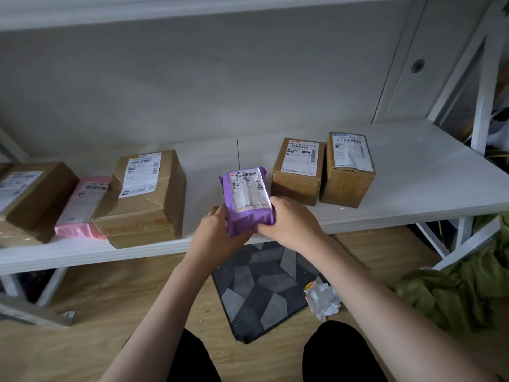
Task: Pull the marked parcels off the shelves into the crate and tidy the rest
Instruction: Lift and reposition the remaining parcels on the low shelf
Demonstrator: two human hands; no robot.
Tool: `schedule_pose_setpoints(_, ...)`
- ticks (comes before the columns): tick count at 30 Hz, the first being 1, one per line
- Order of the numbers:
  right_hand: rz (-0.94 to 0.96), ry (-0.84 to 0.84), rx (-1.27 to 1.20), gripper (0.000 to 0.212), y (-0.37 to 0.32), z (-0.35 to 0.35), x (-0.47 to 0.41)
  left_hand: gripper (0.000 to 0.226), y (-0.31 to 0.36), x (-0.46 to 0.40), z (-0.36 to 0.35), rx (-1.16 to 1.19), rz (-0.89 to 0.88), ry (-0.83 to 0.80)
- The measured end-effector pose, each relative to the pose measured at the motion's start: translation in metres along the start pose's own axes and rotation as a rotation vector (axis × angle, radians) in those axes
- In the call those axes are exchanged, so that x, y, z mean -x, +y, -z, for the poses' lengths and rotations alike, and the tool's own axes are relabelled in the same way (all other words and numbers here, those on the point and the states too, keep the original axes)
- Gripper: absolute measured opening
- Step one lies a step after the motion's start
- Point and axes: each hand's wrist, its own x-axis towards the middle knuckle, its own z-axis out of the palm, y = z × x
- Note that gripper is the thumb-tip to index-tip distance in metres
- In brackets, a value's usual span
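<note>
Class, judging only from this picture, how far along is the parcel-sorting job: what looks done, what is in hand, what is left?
Done: nothing can be confirmed; no crate is in view. In hand: the left hand and right hand grip the purple parcel at the front edge of the shelf. Left: four cardboard boxes and a pink parcel sit on the shelf, unevenly spaced; which ones are marked cannot be told.
</note>
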Motion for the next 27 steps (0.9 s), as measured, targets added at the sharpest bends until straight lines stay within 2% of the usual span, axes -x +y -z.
schedule_pose_setpoints(3,0.055,0.129,0.083,0.043,-0.003,0.002,0.005,0.057,0.002,0.002,0.004,0.008,-0.042,0.102)
schedule_pose_setpoints(6,0.142,0.265,0.196,0.049,-0.006,0.003,0.016,0.055,0.014,0.009,0.012,0.14,-0.1,0.216)
schedule_pose_setpoints(11,0.231,0.411,0.138,0.049,-0.005,0.004,0.03,0.061,0.029,0.023,0.018,0.209,-0.187,0.328)
schedule_pose_setpoints(16,0.216,0.421,0.091,0.051,-0.007,0.006,0.035,0.065,0.032,0.026,0.018,0.201,-0.195,0.327)
schedule_pose_setpoints(23,0.173,0.348,0.065,0.055,-0.006,0.003,0.035,0.067,0.025,0.028,0.013,0.162,-0.176,0.284)
schedule_pose_setpoints(27,0.135,0.271,0.087,0.053,-0.003,-0.002,0.027,0.061,0.01,0.026,0.012,0.001,-0.148,0.222)
